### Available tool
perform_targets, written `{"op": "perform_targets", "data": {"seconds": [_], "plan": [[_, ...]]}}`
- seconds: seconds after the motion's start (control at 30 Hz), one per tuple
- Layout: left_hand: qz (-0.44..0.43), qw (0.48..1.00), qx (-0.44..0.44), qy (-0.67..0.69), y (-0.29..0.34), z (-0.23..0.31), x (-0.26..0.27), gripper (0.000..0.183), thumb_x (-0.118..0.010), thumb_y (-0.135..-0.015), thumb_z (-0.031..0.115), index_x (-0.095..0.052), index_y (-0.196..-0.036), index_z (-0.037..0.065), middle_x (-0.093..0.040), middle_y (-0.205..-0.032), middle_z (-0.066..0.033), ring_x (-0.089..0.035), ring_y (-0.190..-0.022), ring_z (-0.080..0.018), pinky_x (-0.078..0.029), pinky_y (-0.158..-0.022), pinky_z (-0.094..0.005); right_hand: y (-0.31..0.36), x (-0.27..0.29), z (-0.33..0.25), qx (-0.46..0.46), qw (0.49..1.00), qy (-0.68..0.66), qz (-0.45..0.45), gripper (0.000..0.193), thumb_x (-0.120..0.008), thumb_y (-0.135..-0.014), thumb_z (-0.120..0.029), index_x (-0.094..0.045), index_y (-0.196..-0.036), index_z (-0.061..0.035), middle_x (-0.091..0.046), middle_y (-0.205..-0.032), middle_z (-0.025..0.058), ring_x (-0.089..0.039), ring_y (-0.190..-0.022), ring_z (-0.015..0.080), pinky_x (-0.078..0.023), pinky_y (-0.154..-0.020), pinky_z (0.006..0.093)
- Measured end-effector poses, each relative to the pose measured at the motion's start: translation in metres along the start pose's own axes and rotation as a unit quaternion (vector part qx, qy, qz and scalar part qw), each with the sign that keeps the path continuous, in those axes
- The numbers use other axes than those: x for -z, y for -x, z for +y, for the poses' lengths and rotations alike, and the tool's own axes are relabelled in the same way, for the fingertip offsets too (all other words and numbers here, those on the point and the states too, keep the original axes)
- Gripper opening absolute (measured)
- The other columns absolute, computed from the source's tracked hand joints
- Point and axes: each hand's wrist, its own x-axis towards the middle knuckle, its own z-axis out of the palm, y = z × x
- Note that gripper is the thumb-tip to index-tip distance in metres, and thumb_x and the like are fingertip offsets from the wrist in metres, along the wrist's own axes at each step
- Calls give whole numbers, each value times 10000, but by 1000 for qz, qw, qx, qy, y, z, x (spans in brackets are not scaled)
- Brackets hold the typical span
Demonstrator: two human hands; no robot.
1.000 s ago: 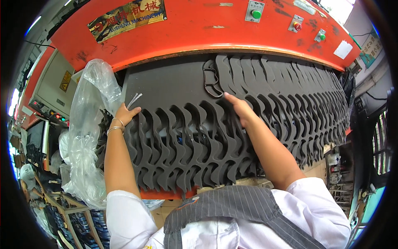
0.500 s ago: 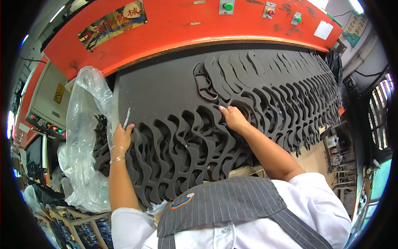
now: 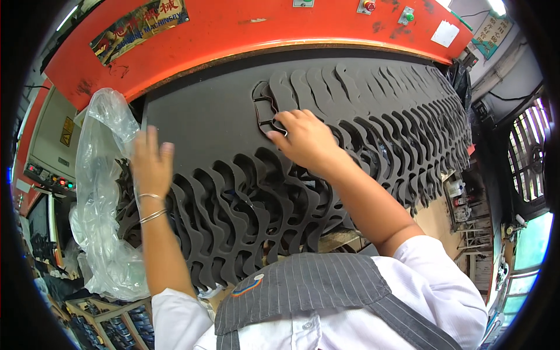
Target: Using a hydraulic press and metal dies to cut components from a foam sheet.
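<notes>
A stack of dark grey foam-like sheet [image 3: 201,119] lies on the machine bed, its near and right parts cut into wavy strips with rows of curved holes. On the uncut edge of the sheet rests a sole-shaped cutting die [image 3: 261,108], a thin metal outline with crossbars. My right hand [image 3: 309,140] closes thumb and fingers on the die's near end, hiding that part. At the left edge of the sheet, my left hand [image 3: 153,160] is raised with fingers stretched out, slightly blurred. It overlaps the clear plastic sheeting [image 3: 105,192]; whether it touches that I cannot tell.
Behind the sheet runs the red machine beam [image 3: 233,32] with green and red push buttons. A control panel [image 3: 52,178] with lit buttons stands to the left. Wavy cut remnants [image 3: 233,221] hang over the near edge. At the right is a shelf rack [image 3: 466,233].
My right hand has moved from the strips' edge up onto the cutting die. My left hand has lifted, with its fingers spreading out. The whole view has shifted slightly.
</notes>
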Motion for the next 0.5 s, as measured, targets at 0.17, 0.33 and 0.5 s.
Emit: {"op": "perform_targets", "data": {"seconds": [0.17,0.33,0.5], "plan": [[-303,947,109,17,6,23,-11,669,-423,-957,518,-308,-1492,132,-238,-1570,-116,-165,-1460,-315,-133,-1166,-505,-36,-73,7,-101,981,139,-93,599,-648,-830,-507,-564,-1112,15,-621,-1011,223,-593,-1007,375,-504,-883,412],[-326,937,122,39,11,18,-2,707,-437,-944,529,-271,-1504,131,-197,-1582,-124,-135,-1468,-313,-105,-1169,-514,-60,-52,25,-173,972,-6,-161,563,-650,-794,-377,-549,-1139,57,-643,-1070,262,-629,-1023,384,-500,-890,438],[-323,937,127,50,11,18,1,715,-498,-918,511,-335,-1473,91,-249,-1554,-173,-182,-1453,-336,-129,-1158,-533,-43,-38,93,-259,730,-631,-36,379,-619,-888,-243,-611,-1173,5,-650,-929,25,-612,-733,123,-478,-633,252]]}}
